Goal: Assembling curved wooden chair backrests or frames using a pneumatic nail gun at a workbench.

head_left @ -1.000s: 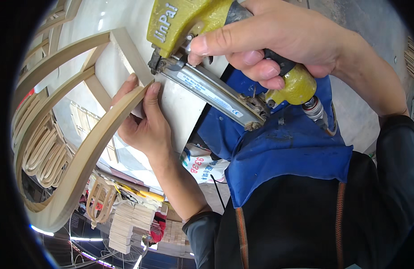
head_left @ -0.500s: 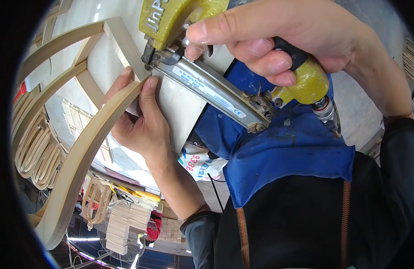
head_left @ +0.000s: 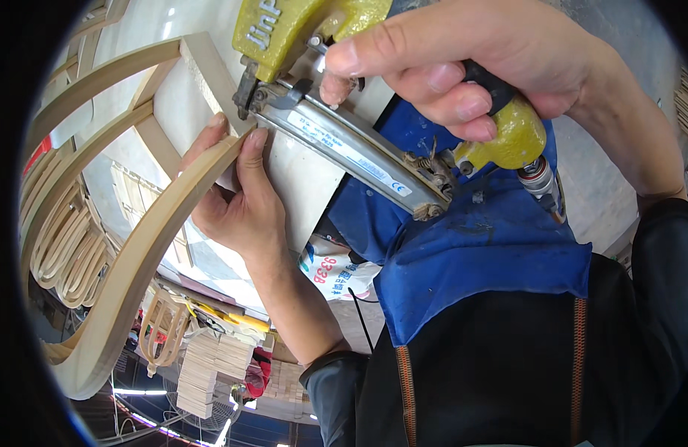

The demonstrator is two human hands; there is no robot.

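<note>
My right hand (head_left: 463, 67) is wrapped round the dark grip of a yellow pin nailer (head_left: 351, 149) with a long silver magazine. Its index finger reaches toward the trigger area. The nailer's nose points at the end of a curved pale wooden strip (head_left: 146, 238), close above it; whether they touch I cannot tell. My left hand (head_left: 251, 205) pinches that end between thumb and fingers, the thumb on the near side. The strip belongs to, or lies against, a bent wooden frame (head_left: 198, 74) with crosspieces on the pale worktop.
Several bent wooden loops (head_left: 68, 261) are stacked at the left. Beyond my left forearm are a slatted wooden piece (head_left: 163, 328), yellow-handled tools (head_left: 228, 316) and stacked wooden blocks (head_left: 210, 369). A blue apron (head_left: 478, 253) covers my lap, beside a white printed bag (head_left: 333, 272).
The curved strip and my left hand have shifted slightly to the right, and the strip's lower end sits a little higher. The nailer stays almost in place, still in my right hand.
</note>
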